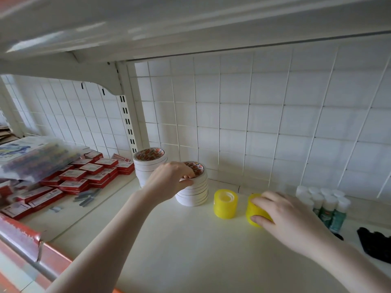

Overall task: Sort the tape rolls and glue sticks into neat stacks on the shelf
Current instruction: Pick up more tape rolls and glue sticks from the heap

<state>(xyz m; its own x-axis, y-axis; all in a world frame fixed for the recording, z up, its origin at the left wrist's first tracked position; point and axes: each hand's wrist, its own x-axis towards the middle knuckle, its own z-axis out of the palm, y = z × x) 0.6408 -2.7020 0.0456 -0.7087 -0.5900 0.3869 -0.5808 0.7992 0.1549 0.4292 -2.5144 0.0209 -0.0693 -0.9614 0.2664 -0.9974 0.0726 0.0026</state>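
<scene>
The shelf (190,250) is carrying everything here, and the front stack of white tape rolls (193,192) serves as the landmark. Behind it and to its left, a second white stack (148,166) is standing against the grid back wall. Further left of the front stack, red boxes (88,176) are lying in loose layers under a clear bag (31,159), with grey staple strips (86,198) scattered just in front of them. Right of the front stack, a yellow tape stack (225,204) is standing just beside it, and a second yellow stack (255,210) is sitting a little further right. Well to the right, white-capped bottles (330,204) are grouped near the wall, with a dark object (374,244) in front of them. No glue sticks can be identified with certainty.

The left hand (171,180) is gripping the top of the front white stack, fingers curling into the core and thumb pressing on the outer wall. The right hand (289,218) is curling around the second yellow stack, thumb on its front and fingers over its top.

The step appears to be squaring up the stacks. To do it well, the left hand should be steadying the white rolls from the core while nudging the edges flush, since the lower rolls look slightly offset. The right hand should be sliding the yellow stack along the shelf rather than lifting it, keeping it upright, until it stands in line with its yellow neighbour.
</scene>
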